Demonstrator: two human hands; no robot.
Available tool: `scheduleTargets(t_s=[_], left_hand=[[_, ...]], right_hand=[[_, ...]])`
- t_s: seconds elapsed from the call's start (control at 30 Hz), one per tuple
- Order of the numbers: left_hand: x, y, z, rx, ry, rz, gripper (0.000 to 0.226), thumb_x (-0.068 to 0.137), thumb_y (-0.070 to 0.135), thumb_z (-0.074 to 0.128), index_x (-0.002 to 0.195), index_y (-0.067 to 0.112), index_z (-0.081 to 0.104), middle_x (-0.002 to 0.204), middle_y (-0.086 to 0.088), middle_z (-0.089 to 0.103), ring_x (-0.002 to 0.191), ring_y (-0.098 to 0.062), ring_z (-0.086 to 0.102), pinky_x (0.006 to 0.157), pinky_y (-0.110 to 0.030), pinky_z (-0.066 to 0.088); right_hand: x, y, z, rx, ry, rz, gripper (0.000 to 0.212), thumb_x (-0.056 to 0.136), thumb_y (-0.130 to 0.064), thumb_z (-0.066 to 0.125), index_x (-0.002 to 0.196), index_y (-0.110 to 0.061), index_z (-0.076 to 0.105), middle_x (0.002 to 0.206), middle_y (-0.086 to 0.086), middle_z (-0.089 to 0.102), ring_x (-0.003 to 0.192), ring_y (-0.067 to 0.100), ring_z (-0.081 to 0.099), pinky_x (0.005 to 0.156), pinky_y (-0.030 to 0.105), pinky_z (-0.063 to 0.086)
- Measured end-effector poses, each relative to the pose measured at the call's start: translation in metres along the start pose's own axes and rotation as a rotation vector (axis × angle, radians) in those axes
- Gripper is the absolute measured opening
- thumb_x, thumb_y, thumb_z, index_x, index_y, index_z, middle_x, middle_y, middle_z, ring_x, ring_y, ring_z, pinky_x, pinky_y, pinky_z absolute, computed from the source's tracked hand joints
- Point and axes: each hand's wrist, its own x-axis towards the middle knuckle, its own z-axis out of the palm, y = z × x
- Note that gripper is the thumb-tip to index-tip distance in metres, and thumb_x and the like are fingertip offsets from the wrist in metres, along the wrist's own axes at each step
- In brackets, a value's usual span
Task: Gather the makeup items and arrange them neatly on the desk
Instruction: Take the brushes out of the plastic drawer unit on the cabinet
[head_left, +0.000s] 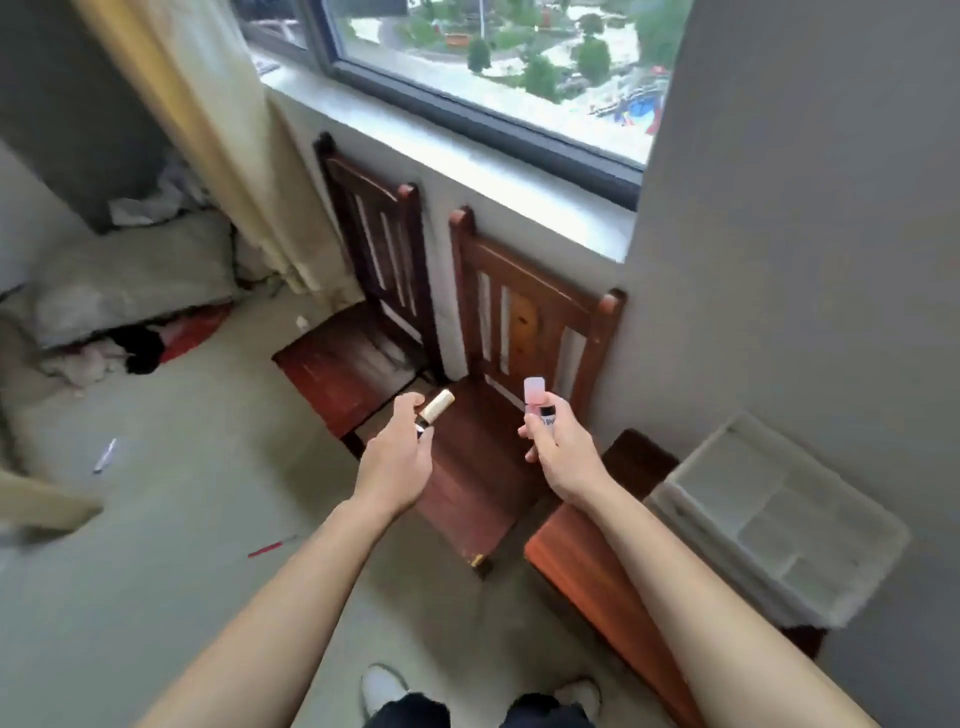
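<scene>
By the wall under a wide window (493, 57), a person stands with both bare arms stretched forward, a makeup item in each hand. The left hand (397, 457) grips a small tube with a cream-coloured cap and a dark base (437, 406). Its fingers (410, 402) curl round the dark end, and the cream cap juts out past the thumb, tilted up and to the right. The right hand (558, 447) pinches a small bottle with a pale pink square cap and a dark label (536, 397). Its fingers (530, 428) close on the labelled body, and the cap stands above them. The lettering is too blurred to read.

Both items hang in the air over the seat of a reddish-brown wooden slat-back chair (483, 467), the tube above its far left corner and the bottle above its far right edge, well apart. A second, darker wooden chair (343, 369) stands just beside it to the left.

To the right, a reddish-brown wooden surface (587, 566) runs along the grey wall. A clear plastic organiser tray with several compartments (779, 525) lies at its right edge, against the wall.

On the grey floor lie a white pen (105, 456) and, nearer the person, a thin red pen (271, 546). A yellow-beige curtain (208, 130) hangs left of the window, above a heap of cloth (130, 296).
</scene>
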Motion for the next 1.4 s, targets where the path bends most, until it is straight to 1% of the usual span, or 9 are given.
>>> scheduleTargets(t_s=[0.13, 0.2, 0.3, 0.4, 0.53, 0.73, 0.87, 1.0, 1.4], left_hand=[[-0.028, -0.099, -0.115, -0.047, 0.335, -0.135, 0.033, 0.097, 0.017, 0.052, 0.130, 0.020, 0.052, 0.117, -0.004, 0.063, 0.098, -0.032, 0.060, 0.075, -0.032, 0.040], [-0.061, -0.166, -0.177, -0.008, 0.469, -0.223, 0.028, 0.097, 0.019, 0.052, 0.125, 0.021, 0.055, 0.112, -0.004, 0.065, 0.093, -0.033, 0.061, 0.068, -0.030, 0.035], [-0.122, -0.260, -0.267, 0.032, 0.617, -0.348, 0.023, 0.096, 0.018, 0.052, 0.119, 0.018, 0.058, 0.103, -0.008, 0.067, 0.092, -0.035, 0.061, 0.065, -0.032, 0.034], [-0.196, -0.345, -0.344, 0.066, 0.787, -0.472, 0.021, 0.095, 0.020, 0.054, 0.115, 0.018, 0.059, 0.102, -0.009, 0.068, 0.092, -0.036, 0.062, 0.069, -0.038, 0.044], [-0.303, -0.443, -0.413, 0.129, 0.969, -0.678, 0.023, 0.097, 0.037, 0.051, 0.110, 0.020, 0.059, 0.095, -0.003, 0.065, 0.086, -0.031, 0.062, 0.071, -0.039, 0.047], [-0.419, -0.570, -0.454, 0.339, 0.997, -0.896, 0.022, 0.098, 0.032, 0.050, 0.112, 0.016, 0.057, 0.099, -0.002, 0.061, 0.077, -0.034, 0.062, 0.060, -0.038, 0.048], [-0.468, -0.668, -0.496, 0.415, 0.968, -1.043, 0.020, 0.097, 0.027, 0.054, 0.110, 0.013, 0.058, 0.094, -0.003, 0.060, 0.067, -0.035, 0.059, 0.051, -0.033, 0.041], [-0.495, -0.769, -0.563, 0.470, 0.949, -1.163, 0.018, 0.097, 0.027, 0.053, 0.106, 0.012, 0.056, 0.090, -0.004, 0.058, 0.066, -0.033, 0.059, 0.050, -0.031, 0.037], [-0.621, -0.969, -0.732, 0.516, 0.980, -1.494, 0.025, 0.098, 0.041, 0.049, 0.107, 0.018, 0.054, 0.096, 0.000, 0.059, 0.069, -0.025, 0.062, 0.058, -0.032, 0.048]], right_hand=[[0.016, -0.107, 0.127, -0.066, -0.192, -0.183, 0.020, 0.104, -0.032, 0.044, 0.122, -0.025, 0.048, 0.101, -0.005, 0.067, 0.080, 0.012, 0.062, 0.072, 0.018, 0.043], [0.009, -0.159, 0.212, -0.081, -0.296, -0.268, 0.025, 0.103, -0.038, 0.046, 0.122, -0.023, 0.052, 0.101, -0.005, 0.069, 0.088, 0.014, 0.063, 0.078, 0.024, 0.046], [-0.019, -0.229, 0.341, -0.080, -0.440, -0.383, 0.031, 0.100, -0.049, 0.048, 0.119, -0.026, 0.054, 0.099, -0.004, 0.069, 0.079, 0.013, 0.064, 0.083, 0.032, 0.050], [-0.065, -0.290, 0.468, -0.058, -0.608, -0.460, 0.027, 0.100, -0.042, 0.052, 0.117, -0.022, 0.055, 0.098, -0.002, 0.065, 0.064, 0.004, 0.063, 0.072, 0.023, 0.050], [-0.141, -0.346, 0.621, -0.167, -0.849, -0.644, 0.026, 0.101, -0.039, 0.049, 0.115, -0.018, 0.054, 0.091, -0.005, 0.064, 0.067, 0.010, 0.066, 0.061, 0.016, 0.047], [-0.229, -0.379, 0.811, -0.345, -1.087, -0.897, 0.030, 0.101, -0.052, 0.041, 0.110, -0.025, 0.051, 0.082, 0.005, 0.062, 0.076, 0.027, 0.063, 0.070, 0.040, 0.051], [-0.268, -0.401, 0.951, -0.423, -1.188, -1.034, 0.034, 0.103, -0.050, 0.036, 0.126, -0.028, 0.050, 0.103, -0.003, 0.058, 0.091, 0.019, 0.058, 0.078, 0.031, 0.042], [-0.294, -0.438, 1.087, -0.409, -1.220, -1.190, 0.033, 0.105, -0.038, 0.038, 0.133, -0.024, 0.048, 0.123, 0.004, 0.058, 0.104, 0.026, 0.060, 0.082, 0.033, 0.045], [-0.439, -0.557, 1.406, -0.636, -1.244, -1.861, 0.037, 0.102, -0.023, 0.044, 0.139, -0.024, 0.038, 0.121, -0.001, 0.052, 0.096, 0.022, 0.059, 0.061, 0.031, 0.045]])
